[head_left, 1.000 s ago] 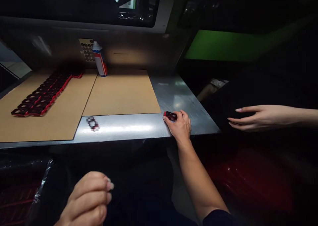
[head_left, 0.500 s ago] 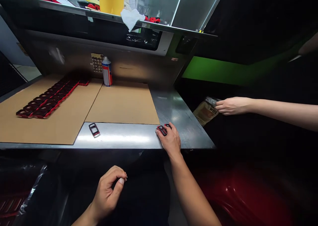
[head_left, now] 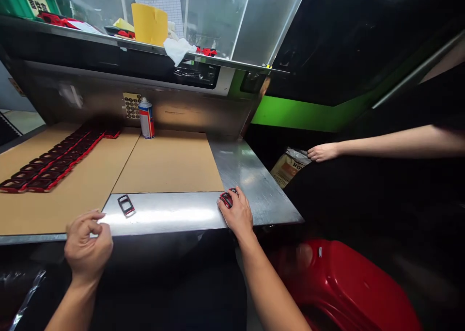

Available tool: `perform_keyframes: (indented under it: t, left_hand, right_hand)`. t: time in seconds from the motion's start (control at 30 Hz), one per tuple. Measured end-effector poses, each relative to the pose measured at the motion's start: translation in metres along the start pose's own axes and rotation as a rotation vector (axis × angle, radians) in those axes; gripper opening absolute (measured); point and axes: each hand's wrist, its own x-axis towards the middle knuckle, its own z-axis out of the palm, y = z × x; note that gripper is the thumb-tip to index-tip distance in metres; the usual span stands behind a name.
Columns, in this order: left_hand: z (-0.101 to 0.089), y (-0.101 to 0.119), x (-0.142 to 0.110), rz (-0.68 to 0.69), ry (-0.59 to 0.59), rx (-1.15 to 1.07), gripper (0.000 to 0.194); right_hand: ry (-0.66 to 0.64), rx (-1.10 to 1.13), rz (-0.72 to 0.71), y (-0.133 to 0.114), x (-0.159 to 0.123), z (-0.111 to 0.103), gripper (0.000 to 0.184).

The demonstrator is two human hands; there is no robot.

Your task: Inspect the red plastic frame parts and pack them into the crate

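Note:
My right hand is closed around small black-and-red plastic frames resting on the metal tabletop near its front edge. My fingers cover part of them, so their number is unclear. My left hand hovers at the table's front edge by the cardboard, fingers curled and thumb near the index finger; nothing shows in it. To its right, a single black-and-red frame lies on the bare metal strip. Rows of similar black-and-red frames stand on the left cardboard sheet.
A spray can stands at the back of the cardboard. Above runs a shelf with a yellow roll and a white cloth. At right, another person's hand holds a printed bag. A red plastic object sits below right.
My left hand has moved left and up to the table edge. My right hand stays on the frames. The view has shifted, showing more of the red object and the other person's arm.

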Motion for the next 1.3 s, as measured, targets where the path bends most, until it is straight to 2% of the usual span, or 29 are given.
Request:
perform_keyframes:
  t: [0.1, 0.2, 0.3, 0.43, 0.5, 0.63, 0.73, 0.83, 0.9, 0.93, 0.97, 1.0, 1.07, 1.1, 1.17, 1.23, 1.3]
  left_hand:
    - [0.009, -0.021, 0.014, 0.052, -0.026, 0.049, 0.021]
    - [0.018, -0.031, 0.018, 0.079, -0.084, 0.091, 0.005]
    - [0.023, -0.034, 0.013, 0.113, -0.099, 0.131, 0.024]
    - [0.025, -0.038, 0.006, 0.121, -0.101, 0.157, 0.029]
    - [0.026, -0.040, 0.006, 0.114, -0.139, 0.162, 0.033]
    - [0.030, -0.046, 0.011, 0.128, -0.276, 0.149, 0.052]
    - [0.030, -0.038, 0.010, 0.158, -0.288, 0.158, 0.059]
    - [0.029, 0.001, -0.014, 0.103, -0.286, 0.019, 0.056]
    - [0.029, 0.046, -0.042, -0.074, -0.443, -0.253, 0.051]
    - [0.031, 0.071, -0.057, -0.232, -0.570, -0.433, 0.054]
    - [0.034, 0.095, -0.070, -0.449, -0.656, -0.644, 0.060]
    - [0.039, 0.117, -0.080, -0.678, -0.697, -0.835, 0.065]
    - [0.049, 0.148, -0.090, -1.092, -0.633, -1.092, 0.062]
    - [0.052, 0.156, -0.090, -1.224, -0.555, -1.166, 0.058]
    - [0.052, 0.157, -0.087, -1.400, -0.443, -1.230, 0.049]
    - [0.043, 0.148, -0.082, -1.502, -0.411, -1.244, 0.042]
    - [0.029, 0.136, -0.080, -1.580, -0.428, -1.219, 0.038]
  right_hand:
    - [0.005, -0.001, -0.007, 0.000, 0.000, 0.000, 0.047]
    - [0.011, -0.006, 0.004, -0.002, -0.001, -0.001, 0.047]
    - [0.026, -0.016, 0.046, -0.005, -0.001, -0.003, 0.048]
    - [0.037, -0.001, 0.057, -0.004, -0.001, -0.002, 0.046]
    - [0.050, 0.017, 0.047, -0.003, -0.002, 0.000, 0.043]
    - [0.093, 0.052, 0.050, 0.001, -0.002, 0.003, 0.043]
    - [0.136, 0.095, 0.052, 0.004, 0.000, 0.002, 0.042]
    - [0.163, 0.147, 0.048, 0.000, -0.003, -0.003, 0.042]
    - [0.183, 0.205, -0.002, -0.014, -0.015, -0.007, 0.043]
    - [0.199, 0.248, -0.057, -0.024, -0.024, -0.009, 0.044]
    - [0.213, 0.292, -0.137, -0.036, -0.036, -0.010, 0.046]
    - [0.206, 0.332, -0.238, -0.049, -0.049, -0.010, 0.050]
    - [0.158, 0.409, -0.438, -0.074, -0.077, -0.010, 0.058]
    - [0.137, 0.425, -0.507, -0.084, -0.091, -0.010, 0.061]
    - [0.099, 0.425, -0.604, -0.098, -0.113, -0.008, 0.071]
    - [0.055, 0.422, -0.673, -0.103, -0.130, -0.006, 0.082]
    - [-0.001, 0.482, -0.735, -0.104, -0.143, -0.005, 0.090]
